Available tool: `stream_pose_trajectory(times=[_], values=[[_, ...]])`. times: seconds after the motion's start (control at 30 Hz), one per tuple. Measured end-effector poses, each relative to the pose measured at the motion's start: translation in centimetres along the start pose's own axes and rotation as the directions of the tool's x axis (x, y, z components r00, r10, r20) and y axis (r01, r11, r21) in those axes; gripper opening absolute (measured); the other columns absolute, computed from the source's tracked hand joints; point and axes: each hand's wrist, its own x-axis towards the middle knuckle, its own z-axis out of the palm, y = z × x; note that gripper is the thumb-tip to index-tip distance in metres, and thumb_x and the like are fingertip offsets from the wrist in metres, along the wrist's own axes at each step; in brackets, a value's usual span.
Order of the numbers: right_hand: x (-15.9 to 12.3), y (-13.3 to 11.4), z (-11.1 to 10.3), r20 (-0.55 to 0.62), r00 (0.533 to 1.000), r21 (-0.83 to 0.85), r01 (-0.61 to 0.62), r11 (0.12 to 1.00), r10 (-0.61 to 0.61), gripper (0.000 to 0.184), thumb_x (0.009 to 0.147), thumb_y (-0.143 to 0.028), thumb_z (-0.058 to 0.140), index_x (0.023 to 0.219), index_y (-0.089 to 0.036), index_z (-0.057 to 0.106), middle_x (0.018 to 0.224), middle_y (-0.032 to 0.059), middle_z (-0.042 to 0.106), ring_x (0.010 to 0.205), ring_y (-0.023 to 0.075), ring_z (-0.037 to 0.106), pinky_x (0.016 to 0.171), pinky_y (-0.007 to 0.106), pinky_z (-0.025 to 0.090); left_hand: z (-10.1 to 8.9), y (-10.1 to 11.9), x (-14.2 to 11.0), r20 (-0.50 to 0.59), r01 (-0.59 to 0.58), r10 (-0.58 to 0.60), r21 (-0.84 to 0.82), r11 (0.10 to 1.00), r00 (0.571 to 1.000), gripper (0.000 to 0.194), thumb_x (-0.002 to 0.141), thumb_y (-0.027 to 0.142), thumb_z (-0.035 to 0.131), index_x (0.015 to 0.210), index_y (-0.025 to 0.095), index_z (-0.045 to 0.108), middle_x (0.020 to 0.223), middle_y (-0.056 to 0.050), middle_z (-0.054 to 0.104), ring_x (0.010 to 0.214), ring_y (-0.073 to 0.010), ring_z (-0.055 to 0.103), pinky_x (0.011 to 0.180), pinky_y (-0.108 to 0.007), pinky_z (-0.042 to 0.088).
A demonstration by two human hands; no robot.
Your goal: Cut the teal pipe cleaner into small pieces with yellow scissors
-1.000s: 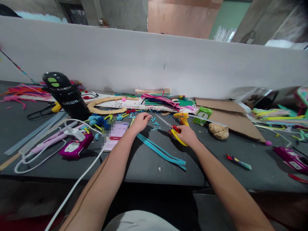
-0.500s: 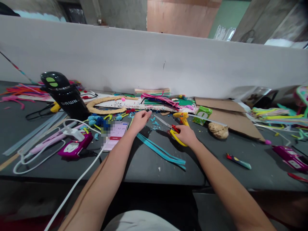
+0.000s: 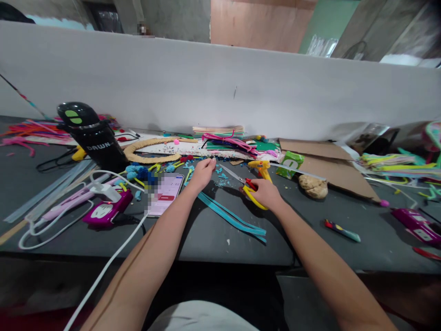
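Observation:
In my right hand (image 3: pixel 265 193) is a pair of scissors (image 3: pixel 253 195) with yellow and red handles, the blades pointing up and left toward my other hand. The fingers of my left hand (image 3: pixel 204 174) are pinched together at the blade tips; what they hold, if anything, is too small to make out. Small blue clippings (image 3: pixel 223 180) lie scattered on the table between the two hands. Below them rest several blue fuzzy strips (image 3: pixel 230 216), their upper ends reaching toward my left wrist.
Left of my forearm lies a phone (image 3: pixel 168 195), with a white cable, a purple power adapter (image 3: pixel 108 209) and a black bottle (image 3: pixel 93 138). A yellow glue gun (image 3: pixel 262 169), a green packet (image 3: pixel 290 164), cardboard (image 3: pixel 330 172) and a craft knife (image 3: pixel 342 230) are at the right.
My left hand has shifted very slightly at the blade tips. The scissors and my right hand stay almost where they were.

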Motion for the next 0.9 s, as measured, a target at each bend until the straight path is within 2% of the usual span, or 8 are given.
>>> stream_pose_trajectory(times=[0.27, 0.67, 0.9], values=[[0.10, 0.15, 0.25, -0.014, 1.000, -0.025, 0.009, 1.000, -0.009, 0.039, 0.079, -0.058, 0.055, 0.080, -0.023, 0.072, 0.079, 0.0033, 0.071, 0.069, 0.0164, 0.058, 0.054, 0.025, 0.028, 0.17, 0.93, -0.49, -0.008, 0.024, -0.024, -0.033, 0.999, 1.000, 0.046, 0.087, 0.055, 0.049, 0.060, 0.019, 0.040, 0.054, 0.004, 0.042, 0.050, -0.0086, 0.035, 0.049, -0.025, 0.027], [0.21, 0.22, 0.19, 0.013, 1.000, -0.063, 0.009, 0.998, -0.008, 0.033, 0.080, -0.052, 0.057, 0.084, -0.024, 0.074, 0.082, 0.0036, 0.071, 0.074, 0.0180, 0.060, 0.054, 0.025, 0.029, 0.08, 0.87, -0.43, -0.022, 0.024, -0.024, 0.010, 1.000, 0.999, 0.046, 0.086, 0.056, 0.047, 0.060, 0.019, 0.040, 0.054, 0.003, 0.044, 0.051, -0.0095, 0.036, 0.050, -0.025, 0.028], [-0.05, 0.06, -0.21, 0.010, 1.000, 0.013, -0.011, 1.000, 0.011, 0.042, 0.077, -0.062, 0.056, 0.081, -0.023, 0.072, 0.076, 0.0019, 0.068, 0.070, 0.0162, 0.058, 0.053, 0.025, 0.028, 0.05, 0.94, -0.42, -0.028, 0.025, -0.024, 0.028, 0.999, 0.999, 0.043, 0.088, 0.051, 0.046, 0.060, 0.019, 0.040, 0.053, 0.003, 0.042, 0.053, -0.0101, 0.037, 0.051, -0.025, 0.029]])
